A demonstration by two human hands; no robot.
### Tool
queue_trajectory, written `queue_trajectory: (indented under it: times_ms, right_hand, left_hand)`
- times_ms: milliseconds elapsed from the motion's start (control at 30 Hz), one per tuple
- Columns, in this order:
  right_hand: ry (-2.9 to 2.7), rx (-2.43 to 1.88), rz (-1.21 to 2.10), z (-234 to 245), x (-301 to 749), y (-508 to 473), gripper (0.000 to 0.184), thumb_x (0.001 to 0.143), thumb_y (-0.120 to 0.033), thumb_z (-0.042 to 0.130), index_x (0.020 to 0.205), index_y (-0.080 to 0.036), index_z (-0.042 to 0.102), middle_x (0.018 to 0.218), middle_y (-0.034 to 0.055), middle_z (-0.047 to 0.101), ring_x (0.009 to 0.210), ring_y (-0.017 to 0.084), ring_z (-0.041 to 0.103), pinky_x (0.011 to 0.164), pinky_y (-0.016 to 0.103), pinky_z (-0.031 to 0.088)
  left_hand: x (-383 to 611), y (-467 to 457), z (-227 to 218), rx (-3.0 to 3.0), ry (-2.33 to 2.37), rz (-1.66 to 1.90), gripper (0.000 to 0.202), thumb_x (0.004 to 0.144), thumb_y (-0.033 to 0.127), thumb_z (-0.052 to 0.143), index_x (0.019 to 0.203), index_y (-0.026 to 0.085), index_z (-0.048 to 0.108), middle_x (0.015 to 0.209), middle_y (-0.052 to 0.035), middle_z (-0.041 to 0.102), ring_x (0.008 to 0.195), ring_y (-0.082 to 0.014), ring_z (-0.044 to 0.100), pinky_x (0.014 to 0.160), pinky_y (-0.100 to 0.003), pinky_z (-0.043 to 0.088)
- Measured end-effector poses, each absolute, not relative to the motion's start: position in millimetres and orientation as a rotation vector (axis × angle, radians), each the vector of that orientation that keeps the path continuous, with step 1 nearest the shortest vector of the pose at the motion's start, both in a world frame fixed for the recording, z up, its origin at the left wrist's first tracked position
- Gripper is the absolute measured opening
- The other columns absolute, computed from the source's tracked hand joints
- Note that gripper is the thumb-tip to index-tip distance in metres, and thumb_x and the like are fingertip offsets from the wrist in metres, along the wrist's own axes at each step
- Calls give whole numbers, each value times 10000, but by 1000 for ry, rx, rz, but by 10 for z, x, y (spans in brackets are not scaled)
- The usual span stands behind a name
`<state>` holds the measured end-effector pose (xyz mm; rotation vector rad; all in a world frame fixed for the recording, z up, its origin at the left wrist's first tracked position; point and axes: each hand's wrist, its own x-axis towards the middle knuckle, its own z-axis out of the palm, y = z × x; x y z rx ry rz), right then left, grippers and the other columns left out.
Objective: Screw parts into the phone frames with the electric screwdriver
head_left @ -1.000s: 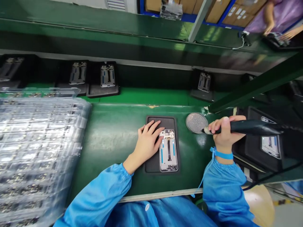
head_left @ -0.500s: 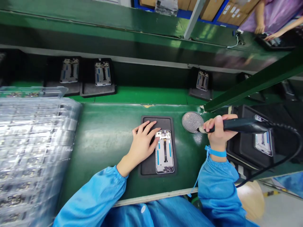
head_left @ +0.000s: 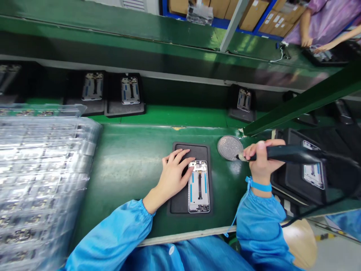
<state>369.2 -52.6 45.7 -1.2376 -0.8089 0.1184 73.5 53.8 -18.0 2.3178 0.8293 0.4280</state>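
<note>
A person in blue sleeves sits at a green surface (head_left: 132, 165), seen from above. The left hand (head_left: 173, 177) lies flat, fingers spread and holding nothing, on a black tray (head_left: 176, 199). Its fingertips touch the top left edge of an open phone frame (head_left: 199, 187) that rests in the tray's right half.

The right hand (head_left: 261, 160) is closed in a full grip around a black powered screwdriver (head_left: 284, 153), with a blue strap at the wrist. The tool lies nearly level, and its tip sits at the right edge of a round metal screw dish (head_left: 229, 148), just right of the tray. A cable trails off to the right.

On the left stands a stack of clear plastic trays (head_left: 42, 180) (blurred, contents hard to make out). Further back, more black trays with phone frames (head_left: 130, 91) lie on a lower belt. Another tray with a frame (head_left: 313, 175) sits at the far right. A co-worker's hands (head_left: 308, 41) show in the upper right corner.

Likely risks, as a judgement: the tip could nudge the dish and scatter screws, since it rests on the rim. The left hand only presses lightly at one corner, so the frame could shift in the tray when pushed. The trailing cable could also snag the neighbouring tray.
</note>
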Motion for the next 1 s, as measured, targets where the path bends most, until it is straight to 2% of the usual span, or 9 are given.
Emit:
queue_trajectory:
  times_ms: [100, 200, 300, 433, 833, 1000]
  right_hand:
    - [-830, -1130, 139, 603, 3452, -493, 478, 1080, -549, 957, 1052, -330, 532, 628, -139, 579, 398, 140, 485, 453, 318, 520]
    - [-883, -1032, 260, 646, 3090, -349, 459, 1113, -583, 915, 1058, -338, 530, 615, -143, 557, 372, 135, 440, 432, 308, 482]
    - [-944, -978, 404, 568, 2781, -160, 471, 1125, -597, 912, 1040, -331, 532, 617, -146, 551, 369, 116, 435, 432, 280, 468]
    - [-985, -949, 543, 432, 2628, -34, 410, 1138, -537, 916, 1062, -333, 569, 644, -140, 568, 381, 117, 476, 428, 279, 490]
    - [-1014, -980, 574, 409, 2654, -63, 434, 1139, -562, 911, 1060, -340, 547, 642, -150, 574, 378, 119, 443, 442, 277, 482]
    - [-1005, -929, 592, 400, 2655, -68, 359, 1153, -476, 898, 1070, -331, 579, 651, -130, 590, 388, 117, 464, 443, 274, 480]
  left_hand:
    - [762, 564, -154, 2243, 895, 446, 391, 1177, 337, 781, 1555, 326, 879, 1852, -148, 662, 1673, -455, 541, 1268, -671, 538]
    - [781, 592, -135, 2231, 904, 415, 332, 1121, 328, 861, 1447, 333, 929, 1877, -142, 621, 1686, -479, 495, 1281, -709, 521]
    - [794, 585, -121, 2231, 907, 401, 276, 1130, 316, 851, 1389, 329, 946, 1847, -139, 644, 1687, -469, 493, 1290, -713, 513]
    - [819, 553, -109, 2228, 902, 394, 285, 1123, 306, 855, 1394, 326, 941, 1837, -137, 651, 1685, -463, 499, 1308, -724, 505]
    - [858, 533, -125, 2222, 892, 399, 289, 1112, 308, 868, 1394, 323, 930, 1839, -140, 647, 1720, -467, 486, 1313, -723, 505]
    - [868, 535, -117, 2223, 894, 387, 302, 1108, 292, 867, 1403, 316, 925, 1841, -145, 645, 1718, -469, 491, 1316, -722, 504]
